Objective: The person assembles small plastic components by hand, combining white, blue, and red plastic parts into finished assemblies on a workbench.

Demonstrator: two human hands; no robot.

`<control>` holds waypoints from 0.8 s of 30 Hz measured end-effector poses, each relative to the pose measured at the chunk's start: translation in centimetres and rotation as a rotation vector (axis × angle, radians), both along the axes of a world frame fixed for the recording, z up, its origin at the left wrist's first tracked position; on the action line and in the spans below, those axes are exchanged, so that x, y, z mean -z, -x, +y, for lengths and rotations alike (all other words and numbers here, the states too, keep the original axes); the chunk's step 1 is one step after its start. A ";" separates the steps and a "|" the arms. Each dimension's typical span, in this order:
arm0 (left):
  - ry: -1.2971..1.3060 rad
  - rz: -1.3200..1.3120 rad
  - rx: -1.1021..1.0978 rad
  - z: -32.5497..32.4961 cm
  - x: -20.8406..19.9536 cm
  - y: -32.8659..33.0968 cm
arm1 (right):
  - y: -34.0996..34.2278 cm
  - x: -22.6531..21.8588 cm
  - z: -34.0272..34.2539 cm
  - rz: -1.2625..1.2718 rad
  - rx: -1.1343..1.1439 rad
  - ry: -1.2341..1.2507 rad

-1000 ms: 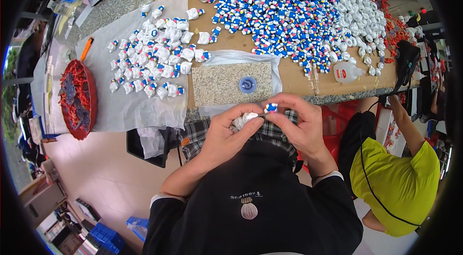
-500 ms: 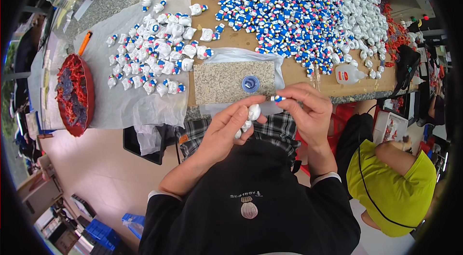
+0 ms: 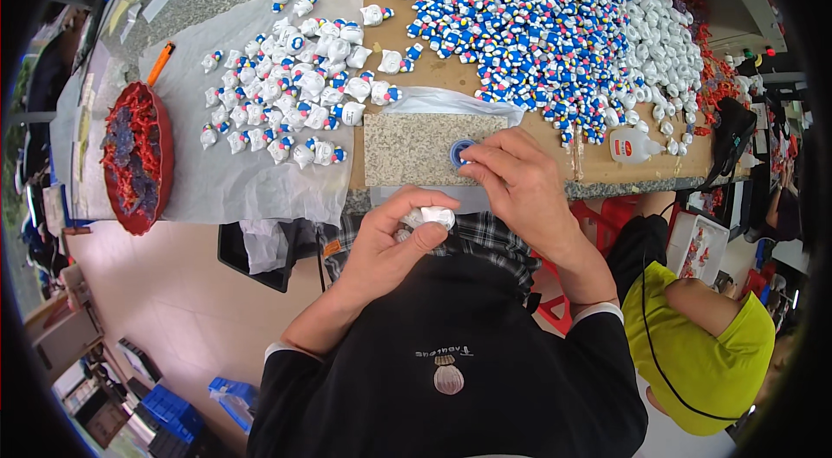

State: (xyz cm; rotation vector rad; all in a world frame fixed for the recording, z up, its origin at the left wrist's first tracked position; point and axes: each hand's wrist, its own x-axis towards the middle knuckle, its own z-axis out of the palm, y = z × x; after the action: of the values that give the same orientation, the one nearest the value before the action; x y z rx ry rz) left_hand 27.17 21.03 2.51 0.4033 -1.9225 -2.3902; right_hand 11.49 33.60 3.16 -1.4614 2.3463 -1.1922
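Note:
In my left hand [image 3: 377, 241], just off the table's near edge, the fingers are curled round white figurine heads [image 3: 436, 215]. My right hand [image 3: 524, 185] reaches over the right end of a speckled stone slab [image 3: 403, 150]. Its thumb and forefinger pinch together at a small round blue dish [image 3: 455, 149]. They hold a small blue-and-white figurine body, mostly hidden by the fingertips at the dish. Left of the slab, figurines with white heads and blue bodies [image 3: 303, 81] lie on a sheet of white paper [image 3: 295, 185].
A big heap of blue figurine bodies [image 3: 529, 25] covers the cardboard at the back, beside white heads [image 3: 666, 51]. A white squeeze bottle [image 3: 637, 146] lies at right. A red bowl [image 3: 166, 155] stands far left. A person in a yellow-green shirt [image 3: 719, 345] sits at right.
My right hand has moved the small figurine body away from the left hand and onto the blue dish. My left hand has dropped slightly toward me with the white heads. The view has shifted a little.

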 end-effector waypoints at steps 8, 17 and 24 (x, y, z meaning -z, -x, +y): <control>-0.508 -0.168 -0.195 0.3 -1.0 1.8 | -0.1 0.4 1.1 -0.816 0.137 0.229; -0.556 -0.044 -0.261 1.5 0.6 2.3 | -1.8 -0.6 1.8 -1.154 0.064 0.376; -0.241 0.064 -0.281 1.7 0.8 2.2 | -2.7 0.1 1.4 -0.906 0.035 0.366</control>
State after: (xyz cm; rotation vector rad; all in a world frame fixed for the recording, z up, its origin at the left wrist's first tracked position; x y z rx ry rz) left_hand 24.97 22.68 1.73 0.5587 -1.4455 -2.4156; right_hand 14.19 35.02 3.06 -0.6727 1.5807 -1.8474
